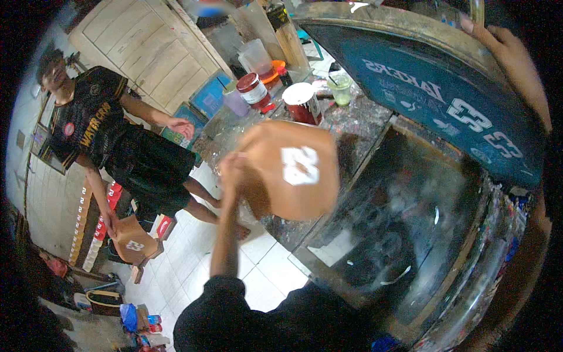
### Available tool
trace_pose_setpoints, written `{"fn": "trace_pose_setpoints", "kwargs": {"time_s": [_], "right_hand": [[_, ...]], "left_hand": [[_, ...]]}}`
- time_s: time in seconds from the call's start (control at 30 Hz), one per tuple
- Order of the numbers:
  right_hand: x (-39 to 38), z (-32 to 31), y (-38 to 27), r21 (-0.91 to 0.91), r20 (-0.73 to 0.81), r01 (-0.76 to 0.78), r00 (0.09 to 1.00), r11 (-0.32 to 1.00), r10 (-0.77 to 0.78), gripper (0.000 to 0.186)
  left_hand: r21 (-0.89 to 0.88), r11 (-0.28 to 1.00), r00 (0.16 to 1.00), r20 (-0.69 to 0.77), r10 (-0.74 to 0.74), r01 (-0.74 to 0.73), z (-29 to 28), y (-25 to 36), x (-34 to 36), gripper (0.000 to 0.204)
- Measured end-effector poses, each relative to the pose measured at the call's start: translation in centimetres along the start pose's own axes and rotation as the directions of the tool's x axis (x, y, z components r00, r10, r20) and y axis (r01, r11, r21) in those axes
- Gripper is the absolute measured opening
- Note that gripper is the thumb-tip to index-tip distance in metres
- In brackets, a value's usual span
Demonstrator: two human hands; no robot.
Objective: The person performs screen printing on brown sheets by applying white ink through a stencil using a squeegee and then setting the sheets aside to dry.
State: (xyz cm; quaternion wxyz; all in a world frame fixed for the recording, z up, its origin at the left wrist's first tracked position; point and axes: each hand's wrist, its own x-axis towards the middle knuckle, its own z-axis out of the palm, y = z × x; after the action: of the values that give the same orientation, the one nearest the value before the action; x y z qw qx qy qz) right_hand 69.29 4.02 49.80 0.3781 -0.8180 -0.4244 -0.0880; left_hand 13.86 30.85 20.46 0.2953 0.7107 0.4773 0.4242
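Note:
My left hand (233, 167) grips the left edge of a tan flat cut piece (270, 182) with white print, raised over the worktable (369, 123). My right hand (498, 47) holds the top edge of a hinged printing screen (404, 70), tilted up at the right, its blue mesh showing reversed white lettering. Beneath the screen lies a dark, smudged printing bed (399, 223) in a frame.
A person (88, 117) in black stands at left, holding a similar tan piece (132, 240). Ink tubs (302, 102), plastic cups (340, 88) and a jug (252, 58) crowd the table's back. Boxes and printed strips (99, 217) sit low at left; white tiles (264, 276) cover the floor.

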Motion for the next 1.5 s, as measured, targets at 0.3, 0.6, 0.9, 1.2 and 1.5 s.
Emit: {"fn": "trace_pose_setpoints", "kwargs": {"time_s": [0.3, 0.6, 0.9, 1.2, 1.5], "right_hand": [[0.4, 0.9, 0.8, -0.069, -0.132, 0.072, 0.988, 0.995, -0.081, 0.082], [-1.0, -1.1, -3.5, -0.377, 0.086, 0.047, 0.996, 0.925, -0.016, 0.077], [-0.8, -2.6, -2.7, -0.236, 0.162, 0.099, 0.985, 0.967, -0.062, 0.075], [-1.4, -2.4, -3.3, -0.431, 0.155, 0.346, 0.938, 0.833, -0.310, 0.055], [-8.1, -3.3, -10.5, -0.399, 0.144, 0.148, 0.985, 0.905, -0.097, 0.079]], "left_hand": [[0.700, 0.581, 0.683, -0.182, 0.707, -0.415, -2.8, -2.3, 4.2, 0.047], [0.244, 0.966, 0.889, 0.456, -0.036, -0.086, 8.1, -1.6, -1.9, 0.038], [0.613, 0.452, 0.747, 0.628, 0.218, -0.648, 11.1, 2.2, -3.0, 0.032], [0.434, 0.389, 0.517, 0.844, 0.139, -0.813, 13.7, 9.7, -8.7, 0.039], [0.062, 0.911, 0.691, 0.673, 0.263, -0.407, 26.7, 17.3, -22.9, 0.029]]}}
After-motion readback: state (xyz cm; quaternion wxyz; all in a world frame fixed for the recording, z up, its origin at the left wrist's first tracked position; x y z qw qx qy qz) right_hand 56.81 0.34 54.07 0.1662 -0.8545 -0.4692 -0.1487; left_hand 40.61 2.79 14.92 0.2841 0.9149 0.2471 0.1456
